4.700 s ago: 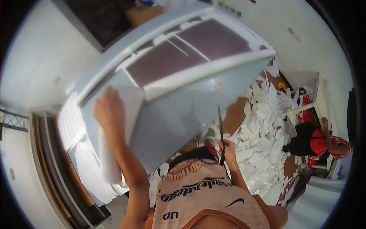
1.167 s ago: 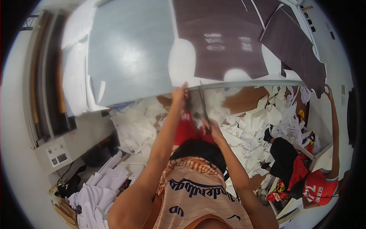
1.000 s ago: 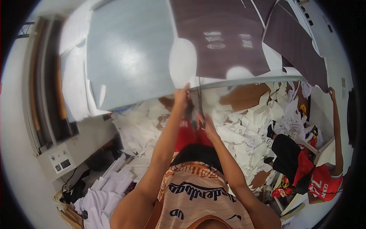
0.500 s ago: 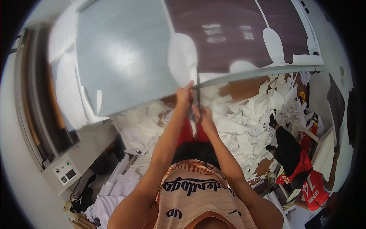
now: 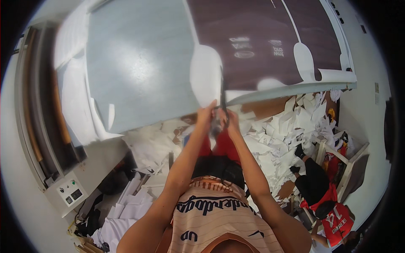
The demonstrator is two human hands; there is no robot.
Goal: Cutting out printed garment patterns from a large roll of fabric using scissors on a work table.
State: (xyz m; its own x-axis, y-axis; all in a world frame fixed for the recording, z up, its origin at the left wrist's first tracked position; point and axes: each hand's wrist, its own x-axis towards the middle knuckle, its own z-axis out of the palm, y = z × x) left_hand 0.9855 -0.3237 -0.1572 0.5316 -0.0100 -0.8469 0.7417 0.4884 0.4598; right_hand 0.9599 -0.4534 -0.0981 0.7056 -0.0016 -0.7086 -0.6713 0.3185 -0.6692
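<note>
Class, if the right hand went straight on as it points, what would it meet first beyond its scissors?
The right hand would probably meet the white margin of the dark sheet, though depth is unclear.

So there's dark lettering [image 5: 209,205] across the peach jersey [image 5: 215,219], a white number [image 5: 333,214] plus lettering on the red jersey [image 5: 339,223] at right, and small whitish logos [image 5: 244,55], one oval, on the maroon sheet [image 5: 257,25].

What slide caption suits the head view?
Left hand holds a flat maroon-and-white sheet; right hand holds long dark scissors at its near edge.
</note>
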